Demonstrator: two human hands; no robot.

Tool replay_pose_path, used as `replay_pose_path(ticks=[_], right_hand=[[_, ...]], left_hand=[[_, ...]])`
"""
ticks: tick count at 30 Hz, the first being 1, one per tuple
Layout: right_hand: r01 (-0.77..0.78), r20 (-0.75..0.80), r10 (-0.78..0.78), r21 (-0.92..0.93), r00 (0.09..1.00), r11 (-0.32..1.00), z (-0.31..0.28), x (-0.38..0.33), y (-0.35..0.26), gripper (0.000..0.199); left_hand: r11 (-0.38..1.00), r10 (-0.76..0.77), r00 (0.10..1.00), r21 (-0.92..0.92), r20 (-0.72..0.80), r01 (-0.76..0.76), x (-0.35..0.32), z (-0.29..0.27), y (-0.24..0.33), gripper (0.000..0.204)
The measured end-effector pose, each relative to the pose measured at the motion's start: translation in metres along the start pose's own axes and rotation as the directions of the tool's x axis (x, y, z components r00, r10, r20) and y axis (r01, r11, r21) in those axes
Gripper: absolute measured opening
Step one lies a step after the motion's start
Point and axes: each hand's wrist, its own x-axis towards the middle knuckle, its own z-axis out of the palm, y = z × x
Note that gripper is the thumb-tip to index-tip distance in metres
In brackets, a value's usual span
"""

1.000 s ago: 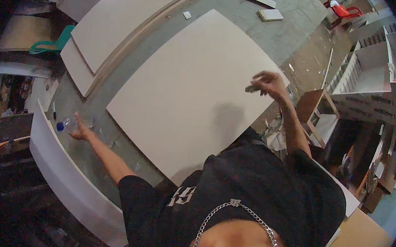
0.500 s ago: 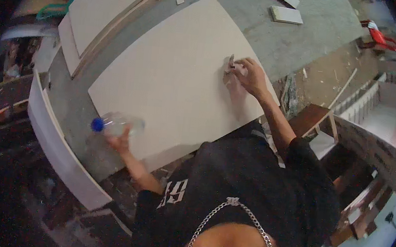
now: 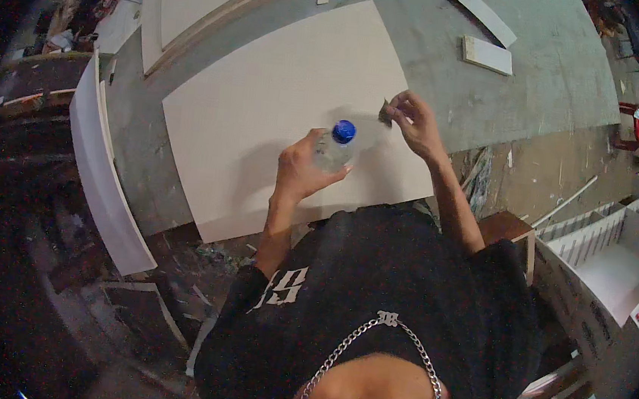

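The clear plastic bottle (image 3: 333, 149) has a blue cap (image 3: 344, 132) on top; the cap is on; the bottle is see-through and small; it stands almost straight up with the cap facing us; the left hand (image 3: 301, 171) wraps around its side and lifts it over the big pale board (image 3: 267, 104); the small dark scrap (image 3: 385, 114) is thin and brownish; it is pinched in the fingertips of the right hand (image 3: 415, 124); it sits just beside the bottle cap, a little to the right and higher; it is too small to tell what it is.
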Motion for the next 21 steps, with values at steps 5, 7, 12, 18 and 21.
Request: replay_pose_path(ticks=[5, 7, 12, 18, 21], right_hand=[[-0.106, -0.121, 0.125, 0.147, 0.985, 0.983, 0.019, -0.013, -0.054, 0.005], [-0.04, -0.205, 0.06, 0.102, 0.977, 0.994, 0.027, -0.014, -0.055, 0.009], [0.051, -0.149, -0.068, -0.118, 0.986, 0.992, 0.038, -0.024, -0.063, 0.015], [0.071, -0.163, -0.127, -0.313, 0.978, 0.947, 0.047, -0.03, -0.057, 0.016], [0.019, -0.178, -0.065, -0.247, 0.982, 0.969, 0.051, -0.029, -0.03, 0.017]], left_hand=[[0.997, -0.017, 0.996, 0.08, 0.088, 0.01, 0.008, 0.001, 0.013, 0.074], [0.993, -0.039, 0.992, 0.116, 0.12, 0.025, 0.012, 0.001, 0.023, 0.073], [0.984, -0.091, 0.983, 0.164, 0.162, 0.064, 0.011, -0.007, 0.035, 0.073], [0.95, -0.223, 0.92, 0.285, 0.322, 0.131, 0.024, -0.016, 0.044, 0.082], [0.921, -0.267, 0.889, 0.369, 0.373, 0.122, 0.029, -0.014, 0.039, 0.078]])
